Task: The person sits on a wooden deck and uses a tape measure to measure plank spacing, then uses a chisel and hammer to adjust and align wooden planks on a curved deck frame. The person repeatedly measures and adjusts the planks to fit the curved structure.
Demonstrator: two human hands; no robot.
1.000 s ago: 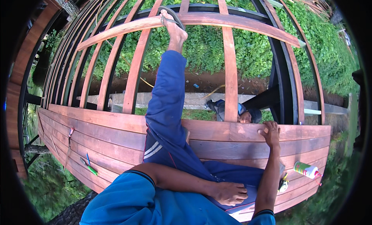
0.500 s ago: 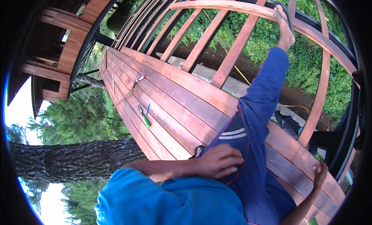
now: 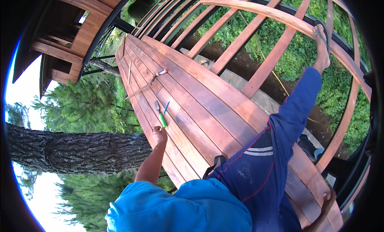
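My left hand (image 3: pixel 159 135) is stretched out over the left side of the wooden deck (image 3: pixel 208 108). Its fingers are curled together, and I make out nothing in them. Just beyond it lies a chisel (image 3: pixel 161 118) with a green handle and a flat metal blade. A slim blue pencil (image 3: pixel 166 107) rests beside the blade. At the lower right, my right hand (image 3: pixel 329 198) leans on the deck's edge with its fingers extended, partly in shadow and apparently holding nothing. My leg in blue trousers reaches across to a curved wooden rail (image 3: pixel 264 11), where my sandalled foot (image 3: pixel 322 42) rests.
Farther along the boards lie a hand tool with a red and white end (image 3: pixel 161 72) and thin wooden strips (image 3: pixel 129 73). Gaps between open joists (image 3: pixel 276 58) show the ground below. A tree trunk (image 3: pixel 76 152) stands left of the deck; a wooden building (image 3: pixel 80 28) is beyond.
My left hand has gone from my thigh out to the left, close to the chisel's handle. The view has shifted a little; my right hand stays at the deck's edge.
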